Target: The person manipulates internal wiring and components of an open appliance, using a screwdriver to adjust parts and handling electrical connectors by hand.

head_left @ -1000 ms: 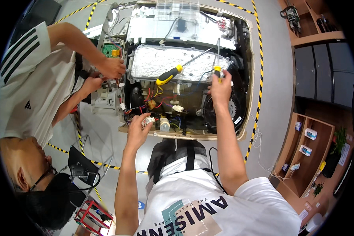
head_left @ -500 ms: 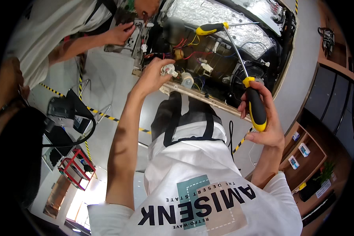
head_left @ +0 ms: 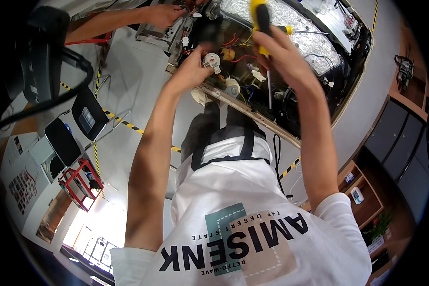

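Note:
My right hand grips a yellow-and-black screwdriver, handle up and shaft pointing down over the open appliance housing. Behind it, a second screwdriver lies on the crinkled foil-covered panel, partly hidden. My left hand holds a small white round component at the housing's near left part, among red and yellow wires and a white connector. A white cylindrical part sits to its lower right.
A co-worker's hand works at the appliance's upper left. Black chairs and a red metal frame stand on the left, near striped floor tape. Wooden shelving and dark cabinets are at the right.
My right hand has risen and turned the screwdriver over, so its shaft now points down instead of up. My left hand still holds the white component. The whole view has shifted.

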Available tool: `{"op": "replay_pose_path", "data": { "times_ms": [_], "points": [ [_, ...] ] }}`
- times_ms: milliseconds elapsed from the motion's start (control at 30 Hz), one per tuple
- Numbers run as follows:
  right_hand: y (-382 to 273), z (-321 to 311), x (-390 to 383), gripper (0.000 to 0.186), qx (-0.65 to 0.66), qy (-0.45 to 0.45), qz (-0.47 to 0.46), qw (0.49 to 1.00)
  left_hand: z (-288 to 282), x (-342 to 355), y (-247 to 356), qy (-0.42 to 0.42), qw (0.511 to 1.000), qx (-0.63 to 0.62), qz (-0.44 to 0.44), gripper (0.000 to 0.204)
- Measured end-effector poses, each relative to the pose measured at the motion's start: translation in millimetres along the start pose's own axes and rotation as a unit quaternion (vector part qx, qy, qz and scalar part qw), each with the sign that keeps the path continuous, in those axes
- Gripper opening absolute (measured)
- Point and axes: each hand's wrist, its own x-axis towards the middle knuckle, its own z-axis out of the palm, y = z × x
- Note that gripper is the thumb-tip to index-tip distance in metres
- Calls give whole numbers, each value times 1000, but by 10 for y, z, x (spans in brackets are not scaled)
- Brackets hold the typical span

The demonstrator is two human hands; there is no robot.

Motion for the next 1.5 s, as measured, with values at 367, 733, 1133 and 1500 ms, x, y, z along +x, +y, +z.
{"op": "replay_pose_path", "data": {
  "times_ms": [367, 733, 1133, 1500],
  "points": [
    [983, 390, 709, 42, -222, -24, 12, 975, 36, -136, 113, 60, 997, 50, -6, 73],
    [890, 429, 661, 32, -6, 25, 122, 992, 146, -470, 154, 242, 953, -147, -105, 33],
    [922, 385, 459, 40, 101, 35, 100, 989, 472, -368, 263, 179, 955, -198, -126, 22],
    [873, 430, 404, 33, 177, 23, 71, 981, 497, -417, 76, 167, 968, -183, -22, 18]
  ]
}}
